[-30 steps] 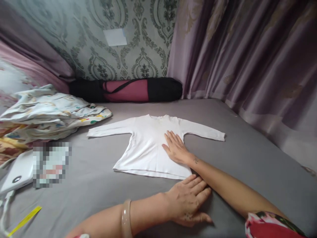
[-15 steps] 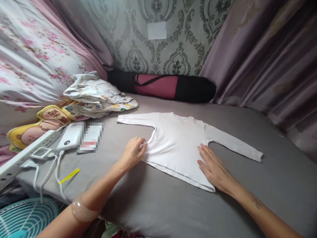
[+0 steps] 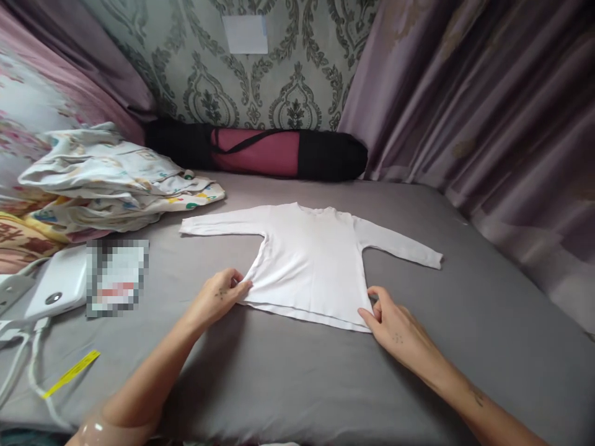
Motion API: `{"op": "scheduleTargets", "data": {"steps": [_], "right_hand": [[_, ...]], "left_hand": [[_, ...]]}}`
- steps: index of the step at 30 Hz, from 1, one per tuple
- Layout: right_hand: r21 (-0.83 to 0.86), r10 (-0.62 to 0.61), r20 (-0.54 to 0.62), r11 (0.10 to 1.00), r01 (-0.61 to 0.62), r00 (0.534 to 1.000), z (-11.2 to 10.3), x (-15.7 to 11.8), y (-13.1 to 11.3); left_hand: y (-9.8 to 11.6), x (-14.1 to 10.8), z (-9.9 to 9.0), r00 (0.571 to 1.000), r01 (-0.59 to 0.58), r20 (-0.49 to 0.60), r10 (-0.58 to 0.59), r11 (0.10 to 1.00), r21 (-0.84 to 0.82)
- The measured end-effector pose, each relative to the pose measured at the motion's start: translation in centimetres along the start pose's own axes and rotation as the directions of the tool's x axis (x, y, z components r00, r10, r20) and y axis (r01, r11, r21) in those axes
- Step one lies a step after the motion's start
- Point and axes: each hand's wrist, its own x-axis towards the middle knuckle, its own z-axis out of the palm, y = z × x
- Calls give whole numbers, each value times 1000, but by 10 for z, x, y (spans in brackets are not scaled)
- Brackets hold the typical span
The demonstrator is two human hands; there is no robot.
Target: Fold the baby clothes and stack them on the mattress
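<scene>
A small white long-sleeved shirt (image 3: 311, 260) lies spread on the grey bed sheet (image 3: 288, 384), its neckline toward the wall and both sleeves stretched out sideways. My left hand (image 3: 223, 294) pinches the shirt's lower left corner between thumb and fingers. At the lower right corner, my right hand (image 3: 393, 322) closes thumb and fingers on the side edge near the hem. Some soft creases run across the left half of the shirt front.
A black and maroon roll bag (image 3: 255, 152) lies against the patterned wall. To the left are crumpled printed cloth (image 3: 116, 179), a white power bank (image 3: 60, 282), a blurred-out flat item (image 3: 118, 279) and white cables with a yellow tag (image 3: 72, 373). Purple curtains (image 3: 418, 93) hang at right.
My right hand has gone from lying flat on the shirt to gripping its lower right corner. My left hand has taken hold of the lower left corner. The hem looks straighter; the view has shifted right.
</scene>
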Motion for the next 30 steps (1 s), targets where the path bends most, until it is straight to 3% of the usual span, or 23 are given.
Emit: {"op": "scheduleTargets", "data": {"steps": [4,8,10,13,16,20,21,23,26,28,30], "right_hand": [[-45,-68,74,996,72,995,-10,-4,2],[-268,-156,53,949,165,986,-24,12,-16],[-313,-257,-19,919,239,966,-22,31,-38],[-223,-425,-45,886,406,904,-5,67,-83],[-101,-402,4,911,401,915,20,99,-129],[-29,-397,35,917,398,917,45,119,-170],[-26,-388,34,921,389,921,49,120,-175],[-25,-370,30,928,371,929,57,120,-179],[-29,-367,4,930,367,930,65,119,-177],[-27,-371,-23,928,371,928,68,118,-174],[-22,-374,-41,928,373,927,69,118,-173]], "left_hand": [[0,-3,-4,998,38,43,-37,999,-34],[0,-2,-6,995,45,95,-43,999,-13],[0,-2,-7,993,40,113,-39,999,-2],[2,-3,-7,992,38,123,-41,999,23],[2,-5,-9,990,29,138,-37,998,59],[-3,6,-19,965,-20,263,8,999,43],[-4,13,-22,970,-58,240,49,998,29],[-5,32,-27,982,-176,77,172,984,42],[-2,67,-30,910,-338,-177,374,919,203],[1,87,-28,864,-386,-194,465,858,338],[3,102,-26,851,-402,-138,508,797,451]]}}
